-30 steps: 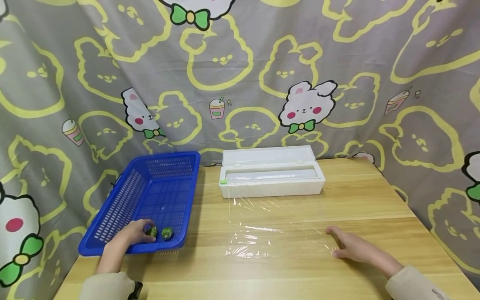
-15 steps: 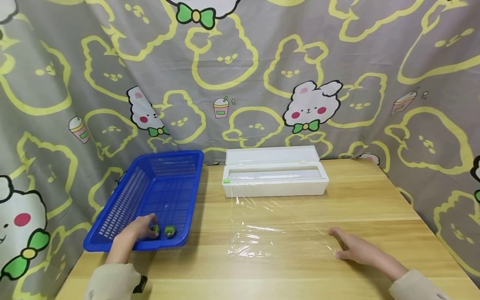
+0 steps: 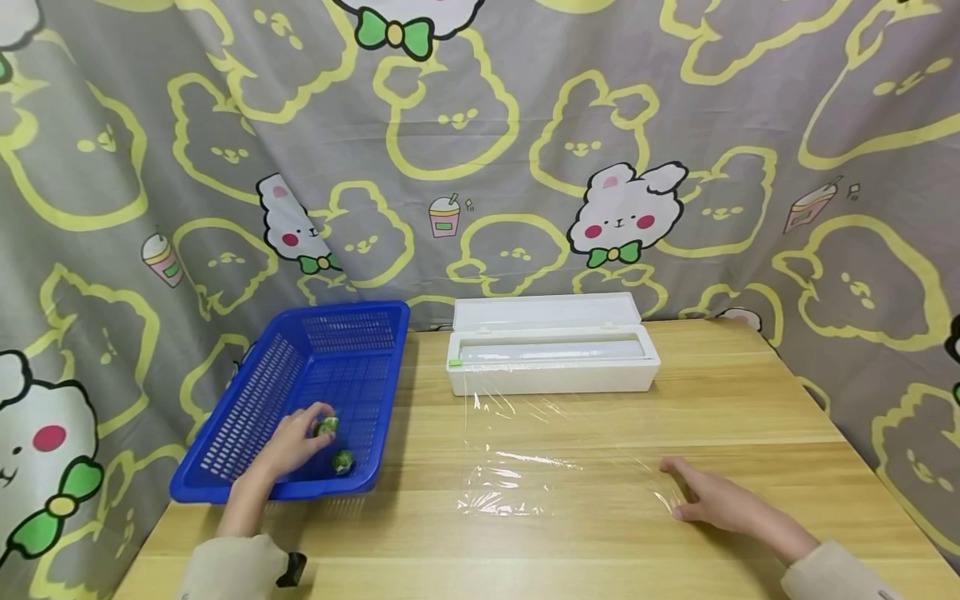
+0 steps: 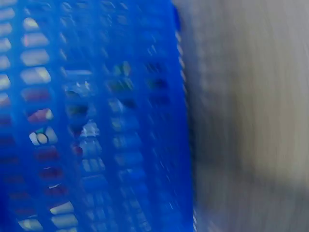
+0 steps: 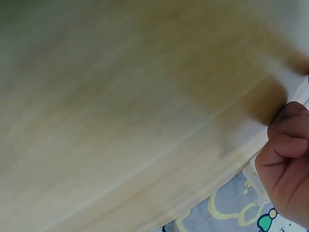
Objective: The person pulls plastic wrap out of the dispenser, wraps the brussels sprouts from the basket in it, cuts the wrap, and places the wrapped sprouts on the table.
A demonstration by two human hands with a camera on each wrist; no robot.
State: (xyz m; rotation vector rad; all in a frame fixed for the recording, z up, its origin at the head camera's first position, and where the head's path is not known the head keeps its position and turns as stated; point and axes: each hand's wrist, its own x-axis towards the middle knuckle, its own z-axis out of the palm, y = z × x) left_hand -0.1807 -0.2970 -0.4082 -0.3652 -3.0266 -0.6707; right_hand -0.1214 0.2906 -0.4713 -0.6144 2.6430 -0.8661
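My left hand [image 3: 296, 440] reaches over the front rim of the blue plastic basket [image 3: 392, 358] and pinches a small round green vegetable [image 3: 327, 426], like a Brussels sprout. A second green vegetable [image 3: 342, 462] lies on the basket floor near its front right corner. On the right, my right hand [image 3: 716, 498] is low over the table, thumb and forefinger apart, at the right edge of a clear sheet of cling film [image 3: 517, 475]. Curled fingers of the right hand [image 5: 289, 159] show in the right wrist view. The left wrist view shows only blurred basket wall [image 4: 96, 154] and grey cloth.
A white cling film box [image 3: 555, 379] stands at the back with its lid [image 3: 547, 310] up and a film roll inside. A green slider [image 3: 455, 363] sits at its left end. Behind the wooden table [image 3: 570, 550] hangs a grey patterned curtain [image 3: 510, 125].
My left hand has moved forward and up inside the basket, carrying one green vegetable away from the other. The right hand, film and box stay in place; the head view shifts slightly.
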